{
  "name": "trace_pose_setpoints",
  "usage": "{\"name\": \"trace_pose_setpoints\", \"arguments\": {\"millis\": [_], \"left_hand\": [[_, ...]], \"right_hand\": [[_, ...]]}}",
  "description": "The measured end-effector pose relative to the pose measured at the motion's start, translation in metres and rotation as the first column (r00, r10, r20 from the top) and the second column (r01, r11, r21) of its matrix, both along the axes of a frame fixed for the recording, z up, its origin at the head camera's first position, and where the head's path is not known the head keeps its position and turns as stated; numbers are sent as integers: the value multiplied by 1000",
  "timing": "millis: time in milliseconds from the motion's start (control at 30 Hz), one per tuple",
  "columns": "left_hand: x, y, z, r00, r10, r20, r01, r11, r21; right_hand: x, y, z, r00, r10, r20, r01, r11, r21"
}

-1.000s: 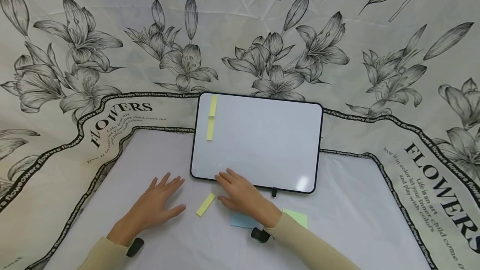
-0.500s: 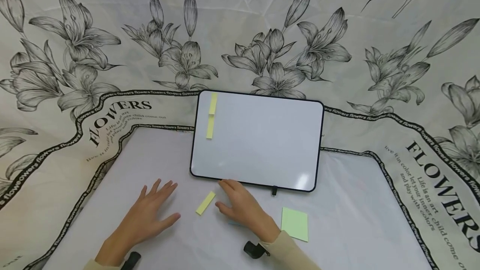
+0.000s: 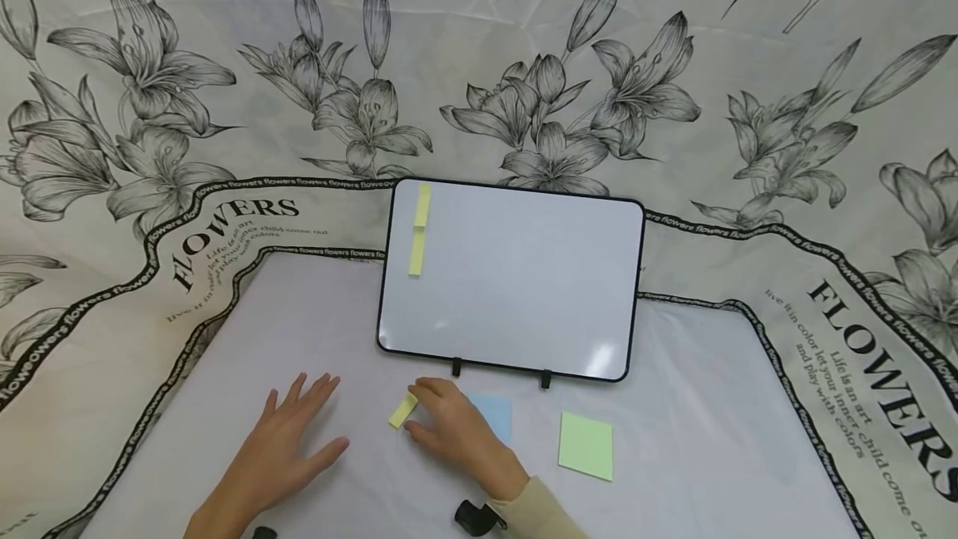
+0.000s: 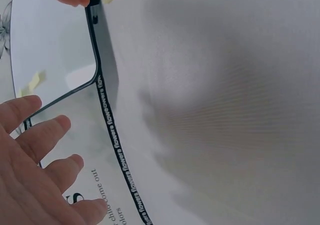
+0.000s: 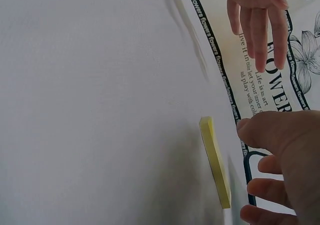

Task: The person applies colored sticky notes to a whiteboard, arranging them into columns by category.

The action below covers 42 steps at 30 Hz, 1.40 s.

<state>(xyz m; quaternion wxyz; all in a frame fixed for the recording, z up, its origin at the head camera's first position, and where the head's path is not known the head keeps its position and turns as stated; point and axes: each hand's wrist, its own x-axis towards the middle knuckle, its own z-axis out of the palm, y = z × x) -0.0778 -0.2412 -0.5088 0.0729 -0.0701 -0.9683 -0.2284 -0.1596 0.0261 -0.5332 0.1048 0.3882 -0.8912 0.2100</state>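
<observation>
Right hand, lower centre of the head view: back of the hand up, forearm entering from the bottom edge, fingers pointing to the upper left. Fingers loosely bent, thumb held apart from them; hand open. Its fingertips are at the upper end of the narrow yellow pad, which lies slanted on the table. The right wrist view shows the pad beside the thumb and fingers, outside any grip; contact at the far end cannot be told.

Left hand, lower left: open, back up, fingers spread toward the top of the frame, thumb out to the right. Cannot tell if it touches the table.

Outward: blue note just right of the right hand, partly covered by it; green note farther right. Whiteboard at centre, black-framed, two yellow strips end to end at its upper left. Flower-printed cloth behind.
</observation>
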Motion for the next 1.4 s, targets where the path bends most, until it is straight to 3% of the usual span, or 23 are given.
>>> {"name": "trace_pose_setpoints", "arguments": {"millis": [333, 567, 867, 1100, 1400], "left_hand": [[9, 2, -4, 999, -8, -34, 10, 998, 64], [13, 4, -10, 998, -23, -56, 29, 995, 97], [14, 9, -12, 1000, -6, -19, 7, 997, 71], [16, 10, -12, 999, -17, -42, 20, 997, 72], [16, 11, -14, 999, -25, -44, 28, 998, 61]], "right_hand": [[3, -16, -6, 999, -8, -45, 6, 999, -46], [3, -19, -12, 995, -57, -86, 57, 998, -1], [5, -20, -14, 995, -86, -60, 87, 996, 29], [6, -20, -11, 996, -89, -13, 90, 995, 32], [4, -21, -12, 995, -92, -32, 92, 995, 28]]}}
